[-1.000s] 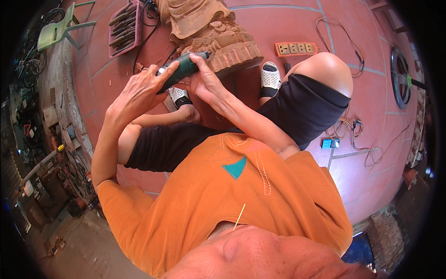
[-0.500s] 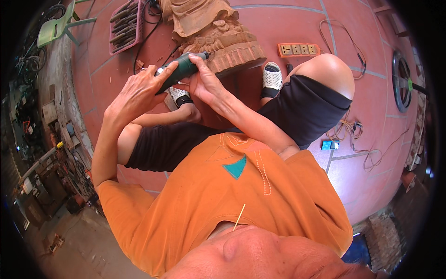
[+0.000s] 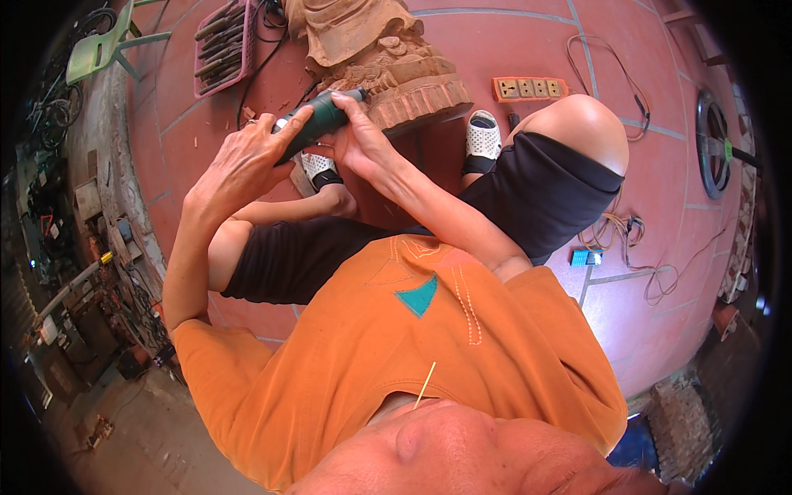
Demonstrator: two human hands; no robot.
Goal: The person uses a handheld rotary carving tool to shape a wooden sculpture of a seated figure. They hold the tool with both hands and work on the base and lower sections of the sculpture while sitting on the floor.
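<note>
Both my hands grip a green, cylindrical die grinder [image 3: 324, 120] held slantwise in front of me. My left hand [image 3: 244, 162] is wrapped round its rear, with the index finger stretched along the body. Closed about the front part is my right hand [image 3: 363, 145], its thumb lying on top. The dark nose of the tool points up and right, at the edge of a brown wood carving [image 3: 404, 78] with carved folds and a ridged base. Whether the tip touches the wood cannot be seen.
A pink basket [image 3: 199, 73] of carving tools stands at the far left, near a green chair [image 3: 101, 49]. An orange power strip [image 3: 530, 88], cables [image 3: 615, 235], a blue phone [image 3: 586, 257] and a dark wheel-like ring [image 3: 711, 144] are on the right. My feet flank the carving's base.
The die grinder's nose has shifted very slightly up and left, my right hand moving with it. My grip stays the same, and the carving has not moved.
</note>
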